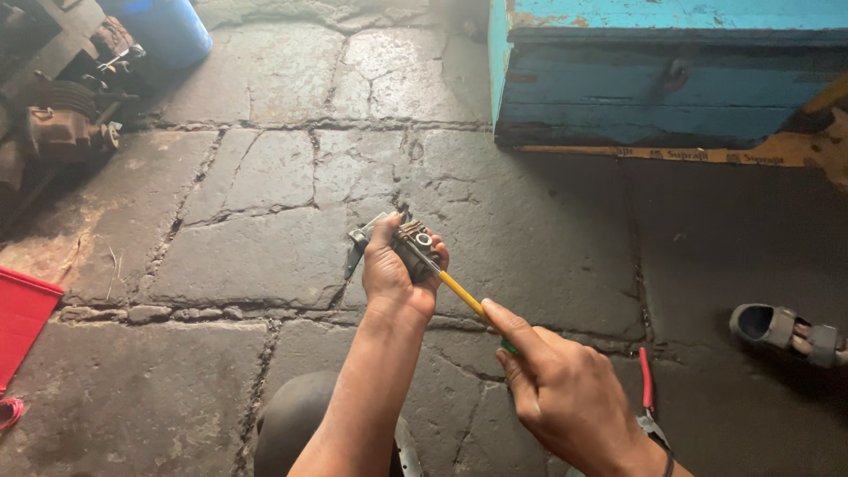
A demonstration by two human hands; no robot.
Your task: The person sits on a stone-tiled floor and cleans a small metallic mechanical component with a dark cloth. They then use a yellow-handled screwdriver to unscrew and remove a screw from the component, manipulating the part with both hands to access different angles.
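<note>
While my left hand [395, 274] gripped the metal part [408, 245] above the stone floor [256, 256], my right hand [565, 397] was closed on the yellow screwdriver [459, 290], tip on the part.

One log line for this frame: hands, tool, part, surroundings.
left hand: holds small metal engine part | right hand: grips yellow-shaft screwdriver, tip on part | nearby: red-handled pliers, blue wooden box, stone floor
</note>
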